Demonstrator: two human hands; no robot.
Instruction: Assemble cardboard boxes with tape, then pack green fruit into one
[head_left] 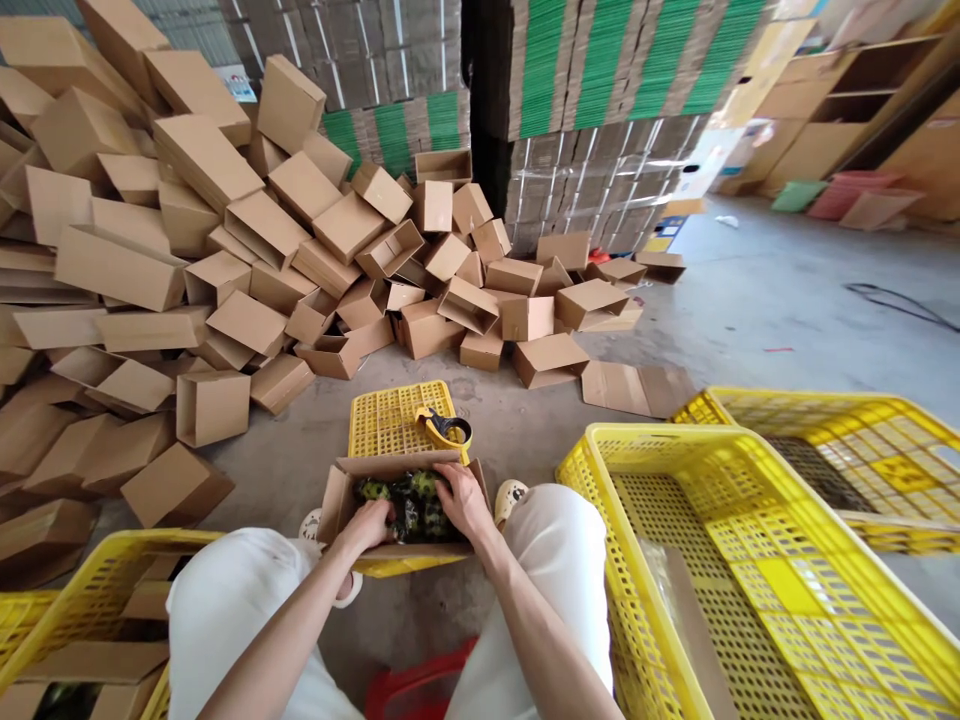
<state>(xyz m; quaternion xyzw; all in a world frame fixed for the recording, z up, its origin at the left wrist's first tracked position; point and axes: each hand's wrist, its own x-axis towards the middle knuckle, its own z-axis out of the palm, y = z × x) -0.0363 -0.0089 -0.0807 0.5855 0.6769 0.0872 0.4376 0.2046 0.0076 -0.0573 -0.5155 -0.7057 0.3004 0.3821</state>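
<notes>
An open cardboard box [341, 497] stands in front of me between my knees, on an upturned yellow crate [375, 415]. Inside it lies a clear plastic bag of dark green produce [412, 508], whose exact kind I cannot make out. My left hand [373, 522] reaches in at the left, fingers bent against the bag and partly hidden. At the box's right end, my right hand [463, 495] curls its fingers over the bag. Just beyond the box, a yellow and black tape dispenser [444, 428] rests on the crate.
A large heap of small open cardboard boxes [255, 225] spreads ahead and left. Big yellow crates [600, 500] stand at my right; another crate [112, 560] at my left holds boxes. Stacked flat cartons [600, 70] rise behind. Between my legs shows a red stool [420, 680].
</notes>
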